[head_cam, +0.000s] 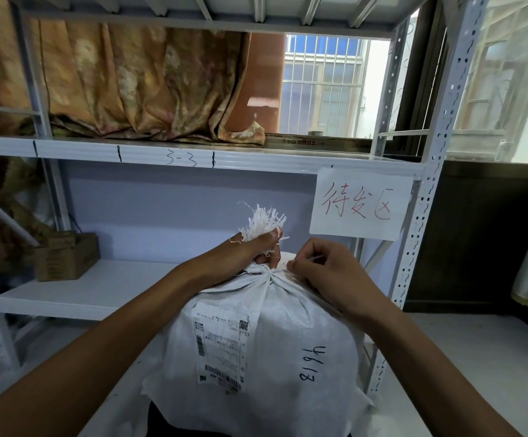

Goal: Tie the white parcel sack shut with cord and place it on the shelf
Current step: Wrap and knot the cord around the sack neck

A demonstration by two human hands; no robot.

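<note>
The white sack [287, 342] stands just in front of the lower shelf [83, 291], not yet on it. The left hand [250, 250] is fisted round the gathered neck, with the frayed top [264, 222] sticking out above. The right hand [319, 266] pinches the thin cord [315, 257] beside the neck. A sound tie probably needs the neck bunched tight and the cord drawn snug under the fist before knotting.

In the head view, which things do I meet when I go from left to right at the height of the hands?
cardboard box → left hand gripping the white sack at its top → right hand pinching the cord → perforated shelf post
</note>
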